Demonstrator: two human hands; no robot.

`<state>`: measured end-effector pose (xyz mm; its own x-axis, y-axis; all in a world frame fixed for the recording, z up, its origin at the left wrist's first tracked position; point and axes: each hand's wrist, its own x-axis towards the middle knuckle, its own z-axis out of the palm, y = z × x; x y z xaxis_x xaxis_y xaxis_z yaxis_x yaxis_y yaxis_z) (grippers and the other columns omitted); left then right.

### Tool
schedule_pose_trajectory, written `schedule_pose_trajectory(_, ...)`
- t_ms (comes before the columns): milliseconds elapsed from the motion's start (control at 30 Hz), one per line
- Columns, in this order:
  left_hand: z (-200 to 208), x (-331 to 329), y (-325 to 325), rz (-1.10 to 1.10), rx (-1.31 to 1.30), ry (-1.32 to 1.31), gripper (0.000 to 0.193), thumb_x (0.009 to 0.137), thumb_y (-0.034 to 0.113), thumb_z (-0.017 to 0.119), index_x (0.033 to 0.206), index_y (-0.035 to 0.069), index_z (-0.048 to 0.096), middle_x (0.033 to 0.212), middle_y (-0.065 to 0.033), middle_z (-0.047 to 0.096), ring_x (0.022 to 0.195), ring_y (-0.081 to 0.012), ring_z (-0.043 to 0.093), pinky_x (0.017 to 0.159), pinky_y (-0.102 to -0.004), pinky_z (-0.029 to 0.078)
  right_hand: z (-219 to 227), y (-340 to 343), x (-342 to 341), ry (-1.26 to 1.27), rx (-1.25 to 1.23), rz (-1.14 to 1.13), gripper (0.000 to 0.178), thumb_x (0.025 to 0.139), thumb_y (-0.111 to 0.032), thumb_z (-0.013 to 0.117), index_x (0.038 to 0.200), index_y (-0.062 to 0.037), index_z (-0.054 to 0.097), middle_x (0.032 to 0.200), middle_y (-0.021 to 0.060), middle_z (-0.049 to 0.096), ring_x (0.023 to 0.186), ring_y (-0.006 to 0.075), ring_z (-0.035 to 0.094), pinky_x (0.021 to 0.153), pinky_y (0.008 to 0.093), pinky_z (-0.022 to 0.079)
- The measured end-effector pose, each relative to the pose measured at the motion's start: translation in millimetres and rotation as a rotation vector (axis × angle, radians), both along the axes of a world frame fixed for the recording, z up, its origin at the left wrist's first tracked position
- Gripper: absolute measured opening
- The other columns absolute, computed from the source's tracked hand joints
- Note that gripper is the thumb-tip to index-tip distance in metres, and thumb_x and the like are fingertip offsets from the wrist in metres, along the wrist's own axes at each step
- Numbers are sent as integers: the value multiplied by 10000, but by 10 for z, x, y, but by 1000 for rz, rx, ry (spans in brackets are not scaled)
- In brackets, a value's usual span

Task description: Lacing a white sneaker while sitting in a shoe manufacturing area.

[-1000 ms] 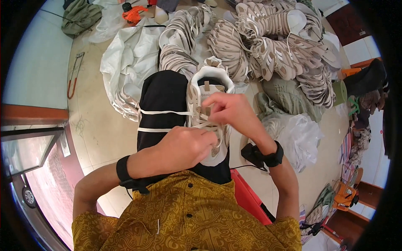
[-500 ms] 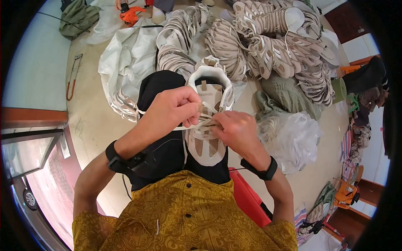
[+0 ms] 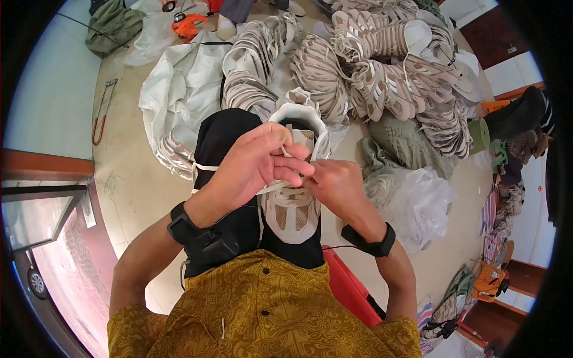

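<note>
Working bare-handed on a pale beige-and-white shoe (image 3: 291,216); the seated person wears a patterned mustard shirt (image 3: 265,310) and dark trousers (image 3: 224,134). The shoe lies on the right thigh, toe toward the body, its padded opening facing away.

Left hand (image 3: 256,161): over the left side of the shoe, palm partly turned up. Longer fingers slightly apart, pointing right across the tongue; thumb and forefinger close to each other near its top. Cannot tell whether they pinch a strand.

Right hand (image 3: 337,185): at the right edge of the lacing, fingers curled in, tips together and very near the left fingertips. Cannot tell whether they clamp the lace — the contact is hidden.

White lace (image 3: 206,168): one stretch crosses the left knee; further strands show below the left hand, over the front of the shoe. Black bands sit on both wrists, with a dark box by the left one.

Surroundings: stacks of similar shoe pieces (image 3: 322,74) on the floor ahead; white sack (image 3: 179,89) ahead to the left; green sack (image 3: 403,140) and clear plastic bag (image 3: 412,206) to the right; red box (image 3: 349,286) beside the right hip. Another person's feet (image 3: 225,28) show at the top.
</note>
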<state>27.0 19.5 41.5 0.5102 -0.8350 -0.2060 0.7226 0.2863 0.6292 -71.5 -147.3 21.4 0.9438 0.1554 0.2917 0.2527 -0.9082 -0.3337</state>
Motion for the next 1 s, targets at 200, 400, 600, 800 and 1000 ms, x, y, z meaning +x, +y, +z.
schedule_pose_trajectory(200, -71, 145, 206, 73, 160, -161, 199, 920, 233, 479, 961, 38, 499, 708, -54, 566, 639, -201, 608, 528, -285, 500, 87, -183, -27, -104, -182, 46, 100, 666, -78, 567, 596, -93, 498, 541, 50, 507, 482, 219, 549, 438, 332, 431)
schedule_pose_trajectory(400, -40, 622, 700, 400, 271, -317, 202, 900, 206, 516, 1000, 31, 528, 642, -17, 490, 533, -144, 510, 447, -251, 415, 140, -840, -257, -187, -281, -131, 127, 657, -82, 604, 596, -92, 492, 571, 45, 503, 533, 209, 544, 484, 324, 429)
schedule_pose_trajectory(600, -262, 1439, 1865, 646, 209, -379, 219, 894, 124, 523, 1060, -19, 525, 759, -28, 549, 718, -136, 530, 624, -227, 431, 238, -1733, -675, -121, -232, -492, 58, 689, -91, 616, 668, -86, 562, 673, 59, 574, 583, 242, 563, 536, 336, 429)
schedule_pose_trajectory(800, -489, 1956, 3403, 953, 341, -339, 186, 874, 77, 533, 1022, -35, 541, 794, -45, 577, 793, -180, 593, 726, -258, 501, 226, -2641, -1152, -33, -255, -785, 79, 727, -148, 586, 693, -79, 569, 639, 84, 564, 600, 279, 566, 550, 358, 428)
schedule_pose_trajectory(1000, -335, 1480, 2672, 528, 1403, -807, 211, 832, 116, 611, 1023, 43, 558, 890, -72, 611, 802, -203, 598, 723, -301, 491, -95, -2563, -1094, 264, -362, -797, 115, 733, -202, 598, 767, -93, 613, 739, 111, 618, 696, 318, 595, 599, 399, 454)
